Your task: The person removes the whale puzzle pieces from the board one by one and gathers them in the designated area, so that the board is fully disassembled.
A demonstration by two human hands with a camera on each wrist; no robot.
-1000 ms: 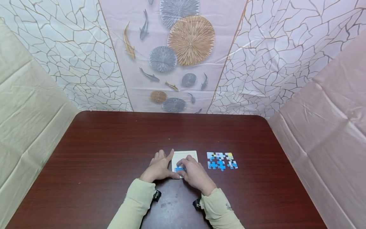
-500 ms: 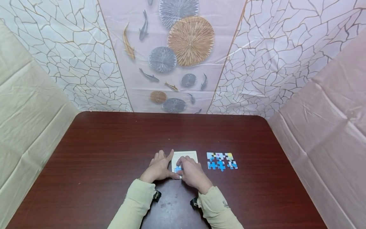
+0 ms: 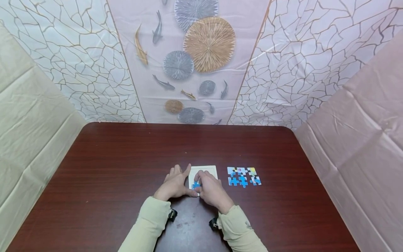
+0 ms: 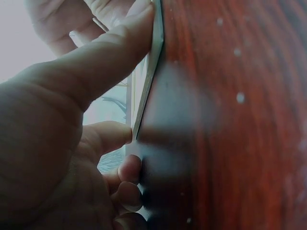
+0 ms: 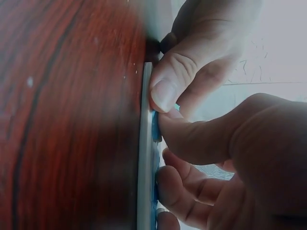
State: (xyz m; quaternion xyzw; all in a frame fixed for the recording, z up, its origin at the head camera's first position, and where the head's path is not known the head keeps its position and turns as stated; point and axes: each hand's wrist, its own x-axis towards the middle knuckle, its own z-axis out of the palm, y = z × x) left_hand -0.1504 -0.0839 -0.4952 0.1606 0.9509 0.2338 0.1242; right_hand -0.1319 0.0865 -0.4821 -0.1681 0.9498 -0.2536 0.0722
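On the table lies a shallow cream puzzle tray (image 3: 203, 168), with a blue jigsaw piece (image 3: 195, 185) in its near left part. My left hand (image 3: 174, 184) rests along the left side. Its thumb presses the near edge and its index finger touches the far left corner, spread apart. My right hand (image 3: 214, 190) reaches over the tray, with thumb and bent fingers pinching at the blue piece. In the right wrist view, the right thumb is against a blue piece (image 5: 155, 128) at the tray's edge, beside the left thumb. The right hand hides much of the tray.
Right of the tray, several loose jigsaw pieces (image 3: 242, 181) lie in two rows on the dark red-brown table (image 3: 126, 157). Patterned cloth (image 3: 192, 70) hangs behind the table, and plain cloth (image 3: 355, 140) lines the sides.
My right hand and wrist have shifted slightly left over the tray, and the blue piece under its fingers has moved a little. The left hand keeps its place.
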